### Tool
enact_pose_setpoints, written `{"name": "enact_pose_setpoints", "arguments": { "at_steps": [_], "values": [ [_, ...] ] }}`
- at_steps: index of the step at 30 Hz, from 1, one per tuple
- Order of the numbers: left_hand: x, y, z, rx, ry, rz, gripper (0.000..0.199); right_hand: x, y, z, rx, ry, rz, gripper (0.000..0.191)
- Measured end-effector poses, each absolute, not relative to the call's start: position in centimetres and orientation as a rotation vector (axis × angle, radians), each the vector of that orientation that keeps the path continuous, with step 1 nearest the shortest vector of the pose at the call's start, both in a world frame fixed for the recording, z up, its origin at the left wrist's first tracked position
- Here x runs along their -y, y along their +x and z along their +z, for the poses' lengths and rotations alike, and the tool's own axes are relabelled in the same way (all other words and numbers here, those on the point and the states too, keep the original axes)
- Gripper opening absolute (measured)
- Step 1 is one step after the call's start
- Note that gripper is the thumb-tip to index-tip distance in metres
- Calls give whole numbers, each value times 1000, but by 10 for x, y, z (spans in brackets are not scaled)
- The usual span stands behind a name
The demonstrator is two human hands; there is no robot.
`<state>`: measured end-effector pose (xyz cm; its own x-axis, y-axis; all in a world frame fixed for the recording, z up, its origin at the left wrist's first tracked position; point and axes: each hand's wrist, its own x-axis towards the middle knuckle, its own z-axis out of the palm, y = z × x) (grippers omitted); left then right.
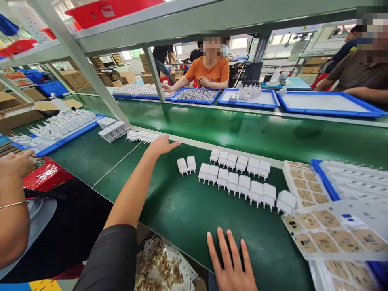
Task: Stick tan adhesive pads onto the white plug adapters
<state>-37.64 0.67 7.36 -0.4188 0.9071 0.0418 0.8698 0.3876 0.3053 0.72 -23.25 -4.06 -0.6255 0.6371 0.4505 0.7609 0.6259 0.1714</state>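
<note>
My left hand (163, 146) reaches out to the far edge of the green bench (176, 210), beside a row of small white chargers (142, 136). Its thumb points right; the other fingers are mostly hidden, and whether they touch a charger cannot be made out. Near the front edge, my right hand (232, 262) lies with fingers spread and nothing in it. Beyond it, white plug chargers (233, 182) stand in two rows, prongs towards me. A pair of chargers (186, 165) sits apart at the left end of those rows.
Sticker sheets (336, 230) and a blue tray (325, 180) are at the right. White chargers (113, 130) are grouped by the shelf post. A co-worker's hand (18, 163) is by a blue-edged tray (57, 145) at left. Across the belt (224, 125) people sit behind trays. Scraps fill a bin (163, 266) below.
</note>
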Motion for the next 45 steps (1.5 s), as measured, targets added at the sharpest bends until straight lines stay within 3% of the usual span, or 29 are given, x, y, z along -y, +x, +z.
{"name": "enact_pose_setpoints", "arguments": {
  "at_steps": [3, 8, 13, 17, 24, 31, 41, 45],
  "values": [
    [15, -315, 76, -2456, 1523, 38, 99, 231, 12, -31, 2558, -1038, -566, 65],
    [23, -252, 70, -2486, 1540, -58, 86, 235, 10, -30, 2492, -1051, -427, 78],
    [16, -255, 68, -2519, 1610, -52, 87, 236, 9, -38, 2401, -1081, -433, 80],
    [-1, -296, 75, -2598, 1602, -35, 89, 232, 13, -48, 2445, -967, -529, 66],
    [-36, -367, 72, -2697, 1537, 20, 91, 235, -6, -78, 2197, -1161, -404, 57],
    [-55, -388, 53, -2685, 1575, 131, 82, 231, -10, -83, 2128, -1122, -509, 36],
    [5, -308, 14, -2582, 1970, 670, 51, 237, -2, -57, 2247, -1117, -535, 45],
    [36, -282, -1, -2507, 1978, 676, 38, 235, 18, -24, 2353, -971, -230, 44]
  ]
}}
